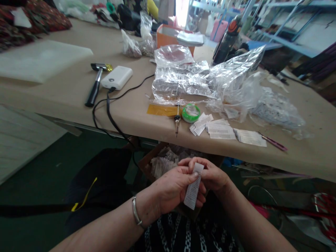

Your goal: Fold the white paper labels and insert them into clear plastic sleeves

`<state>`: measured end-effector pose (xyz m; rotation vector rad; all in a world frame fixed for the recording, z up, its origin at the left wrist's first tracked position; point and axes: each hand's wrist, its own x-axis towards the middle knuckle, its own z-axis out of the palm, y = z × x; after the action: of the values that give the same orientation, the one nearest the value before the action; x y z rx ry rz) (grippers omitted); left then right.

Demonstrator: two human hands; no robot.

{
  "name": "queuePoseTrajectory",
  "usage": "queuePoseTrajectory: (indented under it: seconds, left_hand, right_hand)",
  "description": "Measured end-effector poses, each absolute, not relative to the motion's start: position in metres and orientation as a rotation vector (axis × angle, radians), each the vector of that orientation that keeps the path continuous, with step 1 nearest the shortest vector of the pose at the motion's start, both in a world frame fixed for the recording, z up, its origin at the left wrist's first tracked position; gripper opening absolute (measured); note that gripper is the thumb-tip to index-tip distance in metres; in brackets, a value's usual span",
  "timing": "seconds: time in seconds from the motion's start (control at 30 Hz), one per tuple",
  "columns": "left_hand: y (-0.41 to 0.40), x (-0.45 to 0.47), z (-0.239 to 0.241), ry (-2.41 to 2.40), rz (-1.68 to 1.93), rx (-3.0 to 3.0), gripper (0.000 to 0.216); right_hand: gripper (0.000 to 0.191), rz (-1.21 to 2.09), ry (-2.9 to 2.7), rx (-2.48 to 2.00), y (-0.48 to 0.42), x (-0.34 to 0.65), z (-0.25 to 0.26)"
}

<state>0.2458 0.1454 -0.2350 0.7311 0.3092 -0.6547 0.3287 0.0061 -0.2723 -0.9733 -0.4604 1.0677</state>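
Observation:
A white printed fabric label hangs between my two hands over my lap. My left hand pinches it with the thumb across its upper part. From the other side my right hand grips its upper end between thumb and fingers. Some fingers behind the label are hidden. Just beyond the hands, below the table edge, a cardboard box holds many loose white strips. Stacks of similar labels lie along the table's front edge, with tweezers touching the rightmost stack.
On the table are a hammer, a white power bank with a black cable, a pointed tool, a green-rimmed round container, and crumpled clear plastic bags. An orange box and a dark bottle stand behind.

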Motion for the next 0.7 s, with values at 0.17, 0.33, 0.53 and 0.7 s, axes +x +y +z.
queuePoseTrajectory:
  seconds: [0.17,0.33,0.53,0.7]
  left_hand:
    - [0.147,0.241,-0.24,0.277,-0.698,0.723,0.018]
    - [0.147,0.238,-0.241,0.27,-0.702,0.642,0.02]
    - [0.148,0.237,-0.242,0.301,-0.683,0.602,0.019]
    - [0.15,0.239,-0.241,0.347,-0.631,0.626,0.019]
  right_hand:
    - [0.024,1.125,-0.444,-0.927,0.005,0.327,-0.276]
    - [0.025,1.088,-0.458,-0.976,0.003,0.325,-0.276]
    - [0.025,1.072,-0.499,-1.083,0.001,0.328,-0.27]
    - [0.042,0.941,-0.593,-1.342,-0.003,0.325,-0.261]
